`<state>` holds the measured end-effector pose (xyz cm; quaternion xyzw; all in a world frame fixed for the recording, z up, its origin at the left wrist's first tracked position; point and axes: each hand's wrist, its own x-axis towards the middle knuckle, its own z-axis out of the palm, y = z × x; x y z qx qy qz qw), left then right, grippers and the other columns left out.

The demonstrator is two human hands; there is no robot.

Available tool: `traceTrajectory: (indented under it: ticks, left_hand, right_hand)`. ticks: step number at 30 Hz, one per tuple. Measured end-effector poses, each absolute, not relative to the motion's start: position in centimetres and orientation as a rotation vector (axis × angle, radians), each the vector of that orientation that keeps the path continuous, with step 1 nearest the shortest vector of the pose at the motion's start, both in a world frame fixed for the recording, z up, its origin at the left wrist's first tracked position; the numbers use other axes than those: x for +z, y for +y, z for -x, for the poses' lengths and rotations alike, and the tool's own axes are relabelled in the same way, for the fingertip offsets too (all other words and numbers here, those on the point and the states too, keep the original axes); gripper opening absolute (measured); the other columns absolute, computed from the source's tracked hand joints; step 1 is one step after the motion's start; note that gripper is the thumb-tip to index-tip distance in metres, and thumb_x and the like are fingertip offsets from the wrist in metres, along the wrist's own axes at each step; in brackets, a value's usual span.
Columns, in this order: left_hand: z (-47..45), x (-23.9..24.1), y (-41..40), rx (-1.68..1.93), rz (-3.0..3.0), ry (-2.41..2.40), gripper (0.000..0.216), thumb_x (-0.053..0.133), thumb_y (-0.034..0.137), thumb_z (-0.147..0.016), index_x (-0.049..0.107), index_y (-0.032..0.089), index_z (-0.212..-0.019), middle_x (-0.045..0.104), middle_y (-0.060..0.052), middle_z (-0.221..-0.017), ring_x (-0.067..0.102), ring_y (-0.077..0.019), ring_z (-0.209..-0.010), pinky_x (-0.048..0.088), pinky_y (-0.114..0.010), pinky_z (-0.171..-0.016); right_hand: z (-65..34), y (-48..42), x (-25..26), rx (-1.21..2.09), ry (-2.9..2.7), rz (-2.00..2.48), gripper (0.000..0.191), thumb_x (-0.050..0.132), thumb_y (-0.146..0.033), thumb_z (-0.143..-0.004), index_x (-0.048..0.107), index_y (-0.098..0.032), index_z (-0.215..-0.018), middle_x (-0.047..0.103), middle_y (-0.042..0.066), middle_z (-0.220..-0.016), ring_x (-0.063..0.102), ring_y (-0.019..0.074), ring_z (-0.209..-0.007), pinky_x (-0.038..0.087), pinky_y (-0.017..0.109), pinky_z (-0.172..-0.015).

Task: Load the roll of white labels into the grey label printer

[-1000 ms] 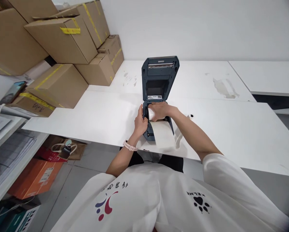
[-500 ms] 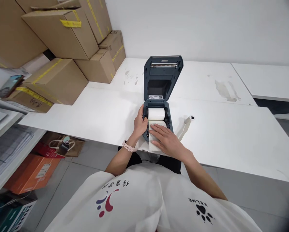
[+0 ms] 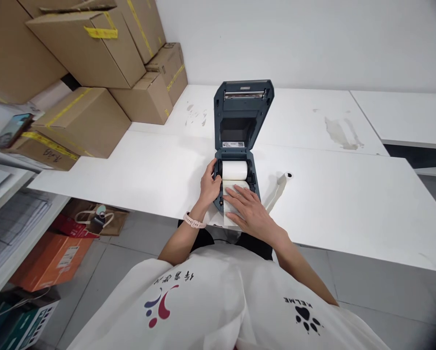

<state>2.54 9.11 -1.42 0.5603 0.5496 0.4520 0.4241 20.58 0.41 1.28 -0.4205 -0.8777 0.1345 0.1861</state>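
Observation:
A dark grey label printer (image 3: 241,119) stands open at the front edge of the white table (image 3: 148,170), its lid tilted up and back. A white paper roll (image 3: 235,169) lies in its bay, and a strip of paper runs forward over the front. My right hand (image 3: 249,210) lies flat on that strip, fingers stretched out. My left hand (image 3: 209,187), with a pink watch at the wrist, grips the printer's left side, thumb by the roll's end.
Cardboard boxes (image 3: 82,121) with yellow tape are stacked at the table's left back corner. A phone (image 3: 9,131) rests on a shelf at the left. An orange box (image 3: 50,257) and a bag sit on the floor under the shelf. A cable hole (image 3: 289,175) lies right of the printer.
My right hand left the paper roll in the bay and came forward, flattening on the paper strip. The left hand stayed on the printer's side.

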Motion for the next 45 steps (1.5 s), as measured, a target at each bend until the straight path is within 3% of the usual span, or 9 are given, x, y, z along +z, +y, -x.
traceTrajectory:
  ticks: [9, 21, 33, 37, 39, 42, 45]
  left_hand:
    - [-2.5, -1.9, 9.2, 1.123, -1.418, 1.373, 0.063, 0.045, 0.020, -0.094, 0.041, 0.027, -0.156, 0.042, -0.007, -0.167, 0.043, -0.0261, -0.153, 0.040, -0.043, -0.124]
    - [-2.6, -1.2, 9.1, 1.145, -1.398, 1.384, 0.063, 0.047, 0.016, -0.091, 0.045, 0.025, -0.153, 0.048, -0.008, -0.164, 0.045, -0.0266, -0.151, 0.041, -0.044, -0.124]
    - [-2.7, -1.3, 9.1, 1.143, -1.383, 1.369, 0.060, 0.049, 0.022, -0.094, 0.044, 0.023, -0.154, 0.045, -0.009, -0.165, 0.042, -0.0269, -0.154, 0.038, -0.043, -0.126]
    - [-2.7, -0.7, 7.2, 1.097, -1.329, 1.302, 0.061, 0.051, 0.042, -0.100, 0.037, 0.029, -0.158, 0.035, -0.005, -0.172, 0.033, -0.0270, -0.159, 0.034, -0.044, -0.129]
    - [-2.5, -0.5, 5.4, 1.042, -1.294, 1.272, 0.068, 0.053, 0.054, -0.099, 0.032, 0.035, -0.161, 0.026, -0.001, -0.176, 0.025, -0.0280, -0.163, 0.031, -0.045, -0.131]
    - [-2.2, -0.3, 2.7, 0.995, -1.250, 1.232, 0.080, 0.061, 0.060, -0.094, 0.027, 0.040, -0.163, 0.021, 0.002, -0.177, 0.023, -0.0312, -0.163, 0.034, -0.047, -0.129]
    - [-1.8, -0.1, 0.9, 0.932, -1.258, 1.201, 0.091, 0.067, 0.061, -0.090, 0.020, 0.043, -0.165, 0.012, 0.004, -0.179, 0.019, -0.0347, -0.164, 0.041, -0.047, -0.126]
  right_hand:
    - [-19.6, -0.2, 0.9, 0.385, -2.457, 1.199, 0.051, 0.046, -0.046, -0.107, 0.051, -0.023, -0.152, 0.043, 0.013, -0.166, 0.029, 0.0359, -0.160, 0.034, 0.065, -0.126]
    - [-19.7, 0.2, 1.5, 0.364, -2.454, 1.225, 0.050, 0.050, -0.044, -0.105, 0.053, -0.025, -0.151, 0.052, 0.011, -0.160, 0.041, 0.0377, -0.153, 0.040, 0.063, -0.120]
    - [-19.6, 0.1, 1.2, 0.350, -2.464, 1.231, 0.054, 0.048, -0.050, -0.105, 0.051, -0.024, -0.152, 0.049, 0.011, -0.163, 0.038, 0.0378, -0.155, 0.036, 0.064, -0.122]
    - [-19.6, -0.3, 1.0, 0.373, -2.419, 1.199, 0.055, 0.051, -0.051, -0.104, 0.053, -0.023, -0.151, 0.049, 0.013, -0.163, 0.038, 0.0381, -0.155, 0.034, 0.066, -0.123]
    - [-20.1, -0.3, 1.2, 0.453, -2.327, 1.115, 0.048, 0.053, -0.049, -0.104, 0.059, -0.026, -0.146, 0.057, 0.012, -0.157, 0.048, 0.0357, -0.150, 0.038, 0.065, -0.122]
    - [-21.9, 1.7, 2.8, 0.492, -1.976, 1.057, 0.034, 0.056, -0.046, -0.103, 0.067, -0.033, -0.133, 0.073, 0.007, -0.136, 0.066, 0.0298, -0.132, 0.050, 0.058, -0.114]
    - [-24.3, 7.2, 5.7, 0.362, -1.598, 1.137, 0.041, 0.056, -0.054, -0.101, 0.066, -0.032, -0.135, 0.070, 0.007, -0.139, 0.063, 0.0307, -0.135, 0.049, 0.058, -0.116]
